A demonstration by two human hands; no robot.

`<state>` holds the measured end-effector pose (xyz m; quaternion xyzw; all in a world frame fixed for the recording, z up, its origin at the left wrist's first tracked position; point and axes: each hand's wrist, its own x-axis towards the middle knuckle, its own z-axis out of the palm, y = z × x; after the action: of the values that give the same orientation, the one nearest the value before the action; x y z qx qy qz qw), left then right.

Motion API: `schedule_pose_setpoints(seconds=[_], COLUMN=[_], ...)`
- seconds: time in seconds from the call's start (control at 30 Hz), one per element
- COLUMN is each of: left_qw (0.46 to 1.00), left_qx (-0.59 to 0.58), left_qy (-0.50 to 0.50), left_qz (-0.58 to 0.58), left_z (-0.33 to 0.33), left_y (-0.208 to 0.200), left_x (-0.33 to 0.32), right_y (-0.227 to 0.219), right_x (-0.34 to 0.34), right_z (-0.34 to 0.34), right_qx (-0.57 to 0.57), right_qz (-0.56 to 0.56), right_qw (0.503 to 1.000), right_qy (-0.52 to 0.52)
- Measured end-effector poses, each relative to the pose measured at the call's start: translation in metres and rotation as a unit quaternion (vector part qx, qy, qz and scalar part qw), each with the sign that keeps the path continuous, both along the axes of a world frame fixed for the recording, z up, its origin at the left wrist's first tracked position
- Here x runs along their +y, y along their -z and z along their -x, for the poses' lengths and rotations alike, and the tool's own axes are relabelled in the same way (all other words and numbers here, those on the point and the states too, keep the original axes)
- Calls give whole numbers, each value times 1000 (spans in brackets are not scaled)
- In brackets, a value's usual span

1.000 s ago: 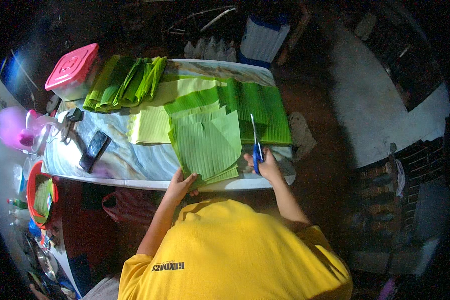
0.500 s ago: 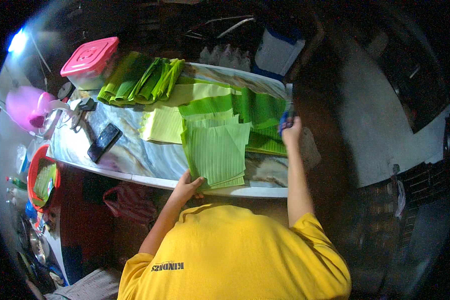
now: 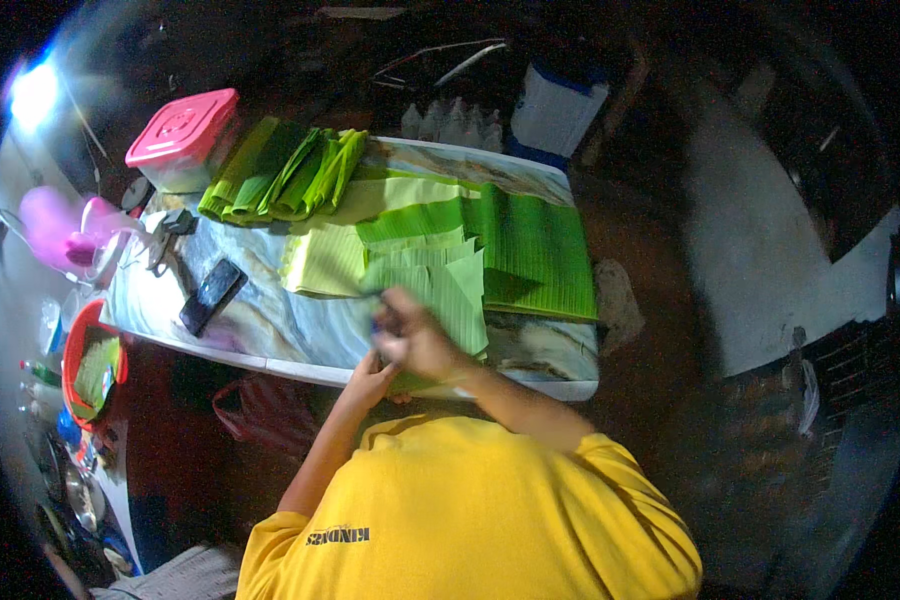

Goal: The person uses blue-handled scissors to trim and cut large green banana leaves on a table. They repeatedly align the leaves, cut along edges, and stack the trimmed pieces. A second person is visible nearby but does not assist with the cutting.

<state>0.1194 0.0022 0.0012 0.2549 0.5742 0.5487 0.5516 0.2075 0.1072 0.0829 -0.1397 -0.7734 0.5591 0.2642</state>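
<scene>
Cut rectangular banana leaf pieces [image 3: 462,300] lie stacked near the table's front edge. At the stack's lower left corner, my left hand [image 3: 372,378] pinches the leaf edge between thumb and fingers. My right hand [image 3: 410,335], smeared by motion, is over the left side of the stack, just above my left hand. It is closed on what look like blue-handled scissors [image 3: 376,322], blurred and mostly hidden by the hand. Wider dark green banana leaves [image 3: 540,250] lie flat to the right, and paler leaf pieces [image 3: 322,258] to the left.
Folded leaf bundles [image 3: 290,175] lie at the back left, beside a pink-lidded container [image 3: 182,130]. A phone [image 3: 213,296] rests on the marbled table [image 3: 300,325]. At the left are a pink fan [image 3: 65,230] and a red-orange basin [image 3: 75,365]. Bottles [image 3: 450,125] stand behind the table.
My right hand has swung from the table's right side, beside the wide leaves, leftward to the stack, bringing the scissors along. My left hand has stayed at the stack's corner.
</scene>
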Motion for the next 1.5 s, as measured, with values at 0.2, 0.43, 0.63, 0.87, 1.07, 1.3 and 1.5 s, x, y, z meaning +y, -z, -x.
schedule_pose_setpoints(seconds=[0.2,0.43,0.63,0.87,1.07,1.3,1.5], left_qw=[1000,999,997,999,997,810,844], left_qx=[15,-3,63,-3,52,564,522], left_qy=[-15,-39,-10,-16,36,-159,-122], left_qz=[-9,-24,43,48,44,-7,-15], left_z=[5,9,16,40,62,88,50], left_y=[8,1,-17,-29,-37,-49,-43], left_x=[-3,-20,-14,-1,1,-5,-55], right_y=[-5,40,65,113,38,22,35], right_x=[-50,47,39,36,15,29,2], right_z=[36,-114,-135,-123,-172,-204,-128], right_qx=[-73,-88,-191,-161,-137,-363,-134], right_qz=[-95,25,249,93,401,279,-31], right_qw=[984,969,923,947,906,886,986], right_qy=[-134,229,224,261,-20,-72,89])
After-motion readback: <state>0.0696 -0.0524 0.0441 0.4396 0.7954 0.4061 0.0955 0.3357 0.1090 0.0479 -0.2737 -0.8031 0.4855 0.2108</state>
